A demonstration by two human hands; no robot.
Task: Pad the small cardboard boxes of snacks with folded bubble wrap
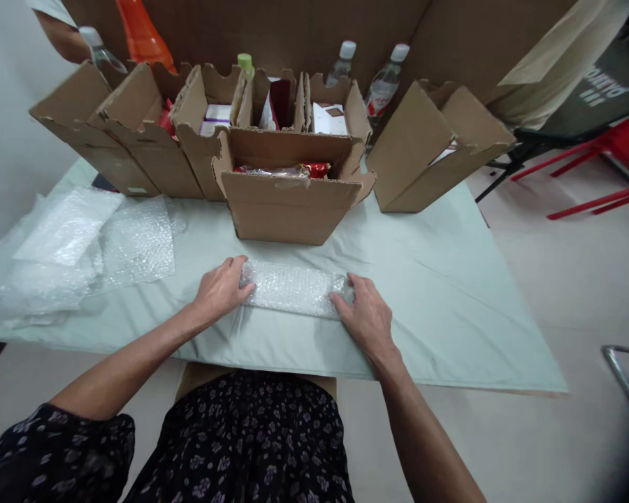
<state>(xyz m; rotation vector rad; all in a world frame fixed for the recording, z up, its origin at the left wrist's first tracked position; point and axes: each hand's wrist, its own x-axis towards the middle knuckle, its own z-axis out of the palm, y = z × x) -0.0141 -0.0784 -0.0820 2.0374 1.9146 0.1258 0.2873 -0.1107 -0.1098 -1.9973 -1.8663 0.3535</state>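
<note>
A long, flat bundle of bubble wrap (293, 288) lies across the light green tablecloth (440, 300), between my two hands. My left hand (221, 288) grips its left end, with thumb in front and fingers behind. At the right end, my right hand (365, 312) holds the wrap between thumb and fingers. Whatever may be inside the wrap cannot be made out. Just beyond it stands an open cardboard box (288, 209) with red and clear packets in it.
Loose bubble wrap sheets (136, 241) are piled at the left. Several open cardboard boxes (120, 157) line the back, with another box (414, 161) at the right. Bottles (385, 85) stand behind them. Another person's arm (63, 35) shows at the upper left. A red chair (621, 150) is at the right.
</note>
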